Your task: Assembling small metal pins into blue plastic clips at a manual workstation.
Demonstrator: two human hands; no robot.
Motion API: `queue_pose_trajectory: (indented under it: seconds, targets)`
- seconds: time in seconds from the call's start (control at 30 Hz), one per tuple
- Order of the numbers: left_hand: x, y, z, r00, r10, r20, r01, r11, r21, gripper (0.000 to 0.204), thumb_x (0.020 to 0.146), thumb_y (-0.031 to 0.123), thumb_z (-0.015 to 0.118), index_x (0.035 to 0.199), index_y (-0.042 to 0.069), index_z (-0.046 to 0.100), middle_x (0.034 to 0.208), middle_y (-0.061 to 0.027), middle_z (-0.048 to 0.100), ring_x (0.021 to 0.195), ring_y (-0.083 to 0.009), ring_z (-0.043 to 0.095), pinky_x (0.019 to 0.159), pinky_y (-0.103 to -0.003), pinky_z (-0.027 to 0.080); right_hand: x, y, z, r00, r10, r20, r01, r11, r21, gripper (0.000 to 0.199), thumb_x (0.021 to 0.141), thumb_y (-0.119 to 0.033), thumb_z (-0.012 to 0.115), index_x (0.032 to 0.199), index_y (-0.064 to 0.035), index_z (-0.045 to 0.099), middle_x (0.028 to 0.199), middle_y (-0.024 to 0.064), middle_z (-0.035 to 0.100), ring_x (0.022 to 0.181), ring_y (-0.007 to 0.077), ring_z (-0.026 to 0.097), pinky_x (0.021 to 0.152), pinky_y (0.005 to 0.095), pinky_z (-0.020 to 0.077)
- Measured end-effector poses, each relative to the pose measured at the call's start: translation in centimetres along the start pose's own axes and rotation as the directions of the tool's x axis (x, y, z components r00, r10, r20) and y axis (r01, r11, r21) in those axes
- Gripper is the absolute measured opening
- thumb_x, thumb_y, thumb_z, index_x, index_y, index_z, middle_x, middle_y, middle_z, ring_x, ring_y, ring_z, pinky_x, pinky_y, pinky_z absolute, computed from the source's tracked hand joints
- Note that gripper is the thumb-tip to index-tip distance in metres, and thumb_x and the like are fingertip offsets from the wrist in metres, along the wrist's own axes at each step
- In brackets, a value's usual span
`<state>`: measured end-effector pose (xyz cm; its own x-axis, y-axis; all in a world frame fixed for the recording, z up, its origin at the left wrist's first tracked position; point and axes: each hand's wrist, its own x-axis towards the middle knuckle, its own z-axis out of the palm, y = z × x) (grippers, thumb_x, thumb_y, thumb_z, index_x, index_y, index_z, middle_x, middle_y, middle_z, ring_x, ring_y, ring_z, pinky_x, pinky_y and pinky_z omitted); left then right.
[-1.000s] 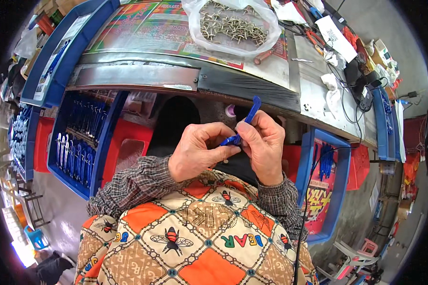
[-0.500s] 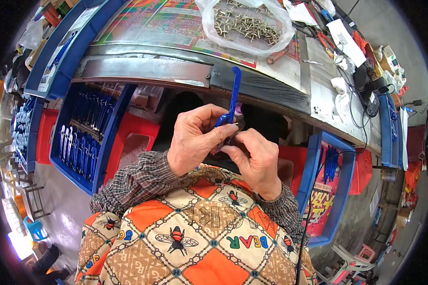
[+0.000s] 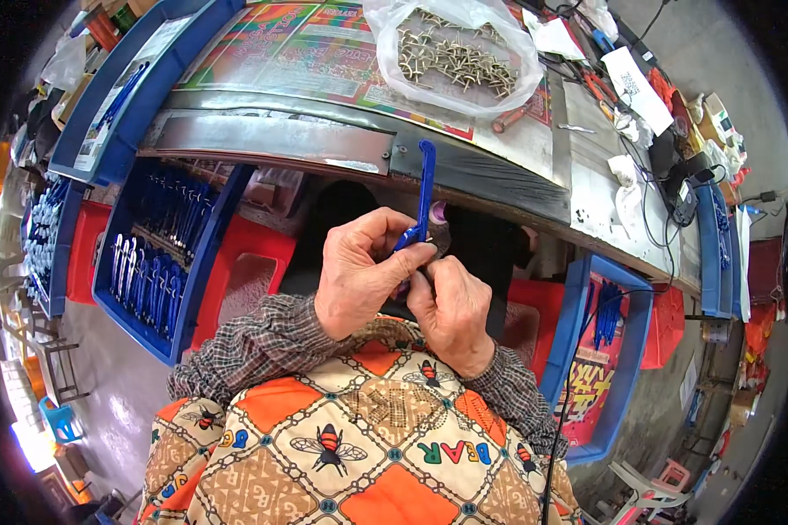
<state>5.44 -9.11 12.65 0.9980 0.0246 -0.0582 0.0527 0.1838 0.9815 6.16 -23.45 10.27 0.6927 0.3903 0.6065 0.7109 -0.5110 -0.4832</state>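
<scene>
Head view: a slender, glossy blue, hook-tipped bar is pinched by the left hand; whether anything is gripped by the curled right hand cannot be told.

Both forearms angle inward from below, hands close together out front. Left hand's in a thumb-against-fingers pinch, right hand's just beside it, fingers curled (fingertips mostly hidden, sorry).
</scene>
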Motion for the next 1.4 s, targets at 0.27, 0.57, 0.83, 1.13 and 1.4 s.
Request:
queue_pose_trajectory:
  seconds: [0.27, 0.57, 0.83, 1.13, 1.4]
  targets:
    - [0.0, -0.2, -0.4, 0.999, -0.029, 0.034, 0.029, 0.999, -0.027, 0.012, 0.083, 0.004, 0.067, 0.092, 0.000, 0.061, 0.072, 0.0011, 0.062, 0.059, -0.0010, 0.054, 0.049, -0.016, 0.043, 0.4, 0.1, -0.7, 1.000, -0.004, -0.015, 0.005, 0.995, 0.100, 0.014, 0.079, -0.006, 0.066, 0.077, -0.0032, 0.052, 0.063, 0.0093, 0.049, 0.050, 0.0263, 0.053, 0.045, 0.0353, 0.0401]
    - [-1.1, 0.2, -0.1, 0.986, -0.061, 0.156, 0.051, 0.997, 0.064, 0.012, 0.080, 0.004, 0.069, 0.088, -0.001, 0.061, 0.066, 0.0013, 0.060, 0.057, -0.0006, 0.052, 0.048, -0.017, 0.039, 1.9, 0.8, -3.3, 0.944, 0.324, -0.068, -0.287, 0.903, 0.318, 0.009, 0.085, -0.004, 0.063, 0.091, 0.0024, 0.061, 0.077, 0.0034, 0.059, 0.065, 0.0072, 0.051, 0.060, 0.0202, 0.0426]
    - [-1.0, 0.6, -0.4, 0.920, -0.146, 0.364, 0.146, 0.989, 0.029, 0.015, 0.081, 0.003, 0.070, 0.093, 0.000, 0.062, 0.067, 0.0036, 0.058, 0.056, -0.0006, 0.049, 0.047, -0.017, 0.038, 1.8, 2.4, -3.1, 0.968, -0.052, -0.244, 0.029, 0.995, -0.096, 0.031, 0.073, 0.004, 0.068, 0.103, -0.0018, 0.061, 0.089, 0.0108, 0.059, 0.064, 0.0185, 0.058, 0.053, 0.0259, 0.0467]
    - [-0.9, 0.6, -1.3, 0.832, -0.237, 0.501, 0.293, 0.956, -0.033, 0.014, 0.089, 0.013, 0.063, 0.094, 0.000, 0.062, 0.067, 0.0007, 0.060, 0.053, -0.0020, 0.051, 0.047, -0.018, 0.040, 1.2, 4.0, -3.6, 0.943, -0.303, -0.137, 0.250, 0.918, -0.309, 0.030, 0.070, 0.007, 0.067, 0.099, 0.0008, 0.066, 0.103, 0.0153, 0.059, 0.069, 0.0194, 0.063, 0.060, 0.0264, 0.0514]
    - [-0.7, 1.1, -1.9, 0.885, -0.175, 0.432, 0.240, 0.965, -0.102, 0.017, 0.090, 0.015, 0.060, 0.096, 0.000, 0.062, 0.071, -0.0022, 0.062, 0.054, -0.0040, 0.053, 0.050, -0.018, 0.043, 0.7, 4.2, -4.3, 0.986, -0.046, -0.158, 0.036, 0.997, -0.067, 0.018, 0.076, 0.009, 0.062, 0.094, 0.0029, 0.063, 0.098, 0.0172, 0.062, 0.077, 0.0251, 0.065, 0.065, 0.0302, 0.0550]
